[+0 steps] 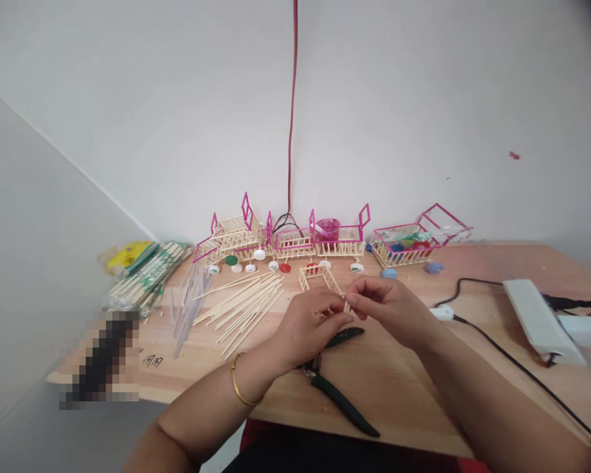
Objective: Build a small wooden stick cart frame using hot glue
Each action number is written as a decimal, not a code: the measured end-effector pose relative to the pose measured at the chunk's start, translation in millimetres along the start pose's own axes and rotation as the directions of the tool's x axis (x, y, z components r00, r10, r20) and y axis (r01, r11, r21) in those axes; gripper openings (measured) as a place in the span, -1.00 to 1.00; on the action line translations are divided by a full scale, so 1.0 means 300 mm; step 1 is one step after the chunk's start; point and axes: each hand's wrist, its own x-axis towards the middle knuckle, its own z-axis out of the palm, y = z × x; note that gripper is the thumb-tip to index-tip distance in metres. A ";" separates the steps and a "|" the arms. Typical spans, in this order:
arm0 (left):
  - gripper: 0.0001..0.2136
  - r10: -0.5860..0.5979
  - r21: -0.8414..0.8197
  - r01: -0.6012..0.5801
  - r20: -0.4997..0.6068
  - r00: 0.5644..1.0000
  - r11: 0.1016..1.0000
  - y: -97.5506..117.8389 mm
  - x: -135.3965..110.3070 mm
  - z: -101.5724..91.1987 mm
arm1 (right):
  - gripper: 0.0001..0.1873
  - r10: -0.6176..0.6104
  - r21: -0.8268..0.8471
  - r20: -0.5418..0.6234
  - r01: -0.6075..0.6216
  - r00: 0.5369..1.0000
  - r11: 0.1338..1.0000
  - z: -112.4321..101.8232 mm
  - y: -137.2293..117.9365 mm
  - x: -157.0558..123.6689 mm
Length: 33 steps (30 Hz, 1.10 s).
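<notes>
My left hand [310, 328], with a gold bangle at the wrist, is closed on a small frame of pale bamboo sticks [329, 277]. Part of that frame sticks up past my fingers; the rest is hidden by them. My right hand [394, 309] pinches at the frame's near corner, its fingertips meeting those of my left hand. Whether a separate stick piece sits in that pinch, I cannot tell. Beneath my hands lies a pair of dark-handled pruning shears [345, 404], partly covered by my left hand. Loose bamboo sticks [246, 305] are fanned out to the left.
Along the wall stand several stick carts [293, 246] with pink rails and bottle-cap wheels. Another cart [404, 249] holds caps. Bagged sticks [148, 276] and clear strips [190, 315] lie left. A power strip [542, 322] and black cables [502, 351] occupy the right.
</notes>
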 end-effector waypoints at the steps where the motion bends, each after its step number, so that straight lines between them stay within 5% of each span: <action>1: -0.89 -0.100 -0.100 0.104 0.045 0.994 0.990 0.003 0.001 -0.002 | -0.73 -0.007 -0.020 -0.015 0.006 1.000 1.000 0.000 -0.003 -0.001; 5: -0.79 -0.373 -0.488 0.389 0.136 0.918 0.781 0.003 0.005 0.004 | -0.75 -0.049 -0.093 -0.058 0.043 0.997 0.995 0.009 -0.013 -0.006; 11: -0.76 -0.473 -0.700 0.449 0.179 0.863 0.555 0.000 0.006 0.033 | -0.77 -0.070 -0.083 -0.053 0.066 0.996 0.994 0.030 -0.019 -0.012; 19: -0.80 -0.467 -0.684 0.410 0.113 0.877 0.603 0.004 -0.012 -0.006 | -0.68 -0.206 -0.323 -0.133 0.154 0.970 0.934 -0.016 -0.052 -0.027; 21: -0.80 -0.461 -0.686 0.389 0.087 0.883 0.615 -0.002 -0.022 -0.029 | -0.67 -0.200 -0.439 -0.026 0.169 0.979 0.883 -0.009 -0.077 -0.044; 25: -0.80 -0.499 -0.688 0.360 -0.004 0.867 0.631 -0.028 -0.040 -0.087 | -0.71 0.007 -0.645 0.302 0.199 0.953 0.737 0.065 -0.094 -0.102; 28: -0.79 -0.502 -0.685 0.327 -0.066 0.862 0.651 -0.066 -0.045 -0.122 | -0.27 0.111 -0.764 0.353 0.218 0.929 0.607 0.137 -0.047 -0.144; 30: -0.79 -0.479 -0.670 0.298 -0.100 0.872 0.680 -0.098 -0.044 -0.133 | -0.05 0.204 -0.843 0.287 0.145 0.936 0.518 0.170 -0.003 -0.160; 33: -0.79 -0.452 -0.647 0.268 -0.133 0.882 0.714 -0.142 -0.044 -0.134 | 0.01 0.225 -0.863 0.230 0.091 0.947 0.497 0.189 0.042 -0.172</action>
